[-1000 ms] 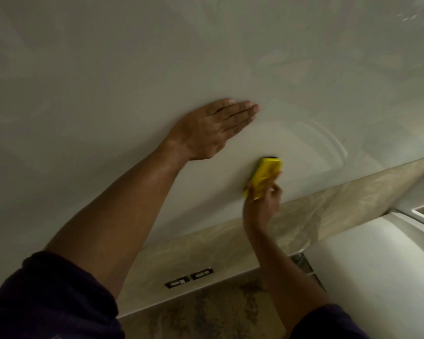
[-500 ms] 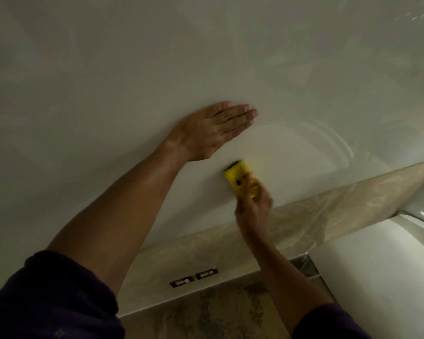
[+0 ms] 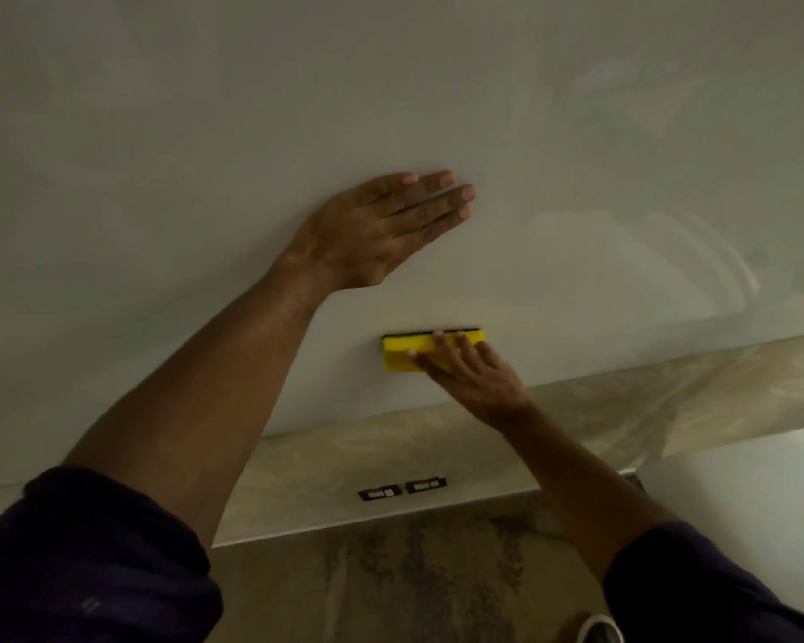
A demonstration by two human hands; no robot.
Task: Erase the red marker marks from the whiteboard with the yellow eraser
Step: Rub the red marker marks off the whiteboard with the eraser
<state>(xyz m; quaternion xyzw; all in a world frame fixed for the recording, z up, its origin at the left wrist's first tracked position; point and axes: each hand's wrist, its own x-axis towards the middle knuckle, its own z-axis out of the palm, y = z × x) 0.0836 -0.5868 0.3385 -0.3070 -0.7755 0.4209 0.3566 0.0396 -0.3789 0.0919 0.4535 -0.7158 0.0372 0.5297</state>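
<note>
The whiteboard [image 3: 168, 169] fills most of the view, and I see no red marks on it, only faint wipe streaks at the right. My left hand [image 3: 381, 229] lies flat on the board, fingers straight and together. Just below it, the yellow eraser [image 3: 396, 355] lies level against the board with its dark felt edge on top. My right hand [image 3: 472, 375] holds the eraser from the right, fingertips over its top edge and thumb across its face.
A marbled beige wall strip [image 3: 669, 396] runs under the board's lower edge, carrying two small dark sockets [image 3: 402, 488]. A white surface [image 3: 753, 494] stands at the lower right. The patterned floor [image 3: 414, 582] lies below.
My right hand has slid the eraser left along the board and turned it from upright to level. My left hand stays flat in the same spot.
</note>
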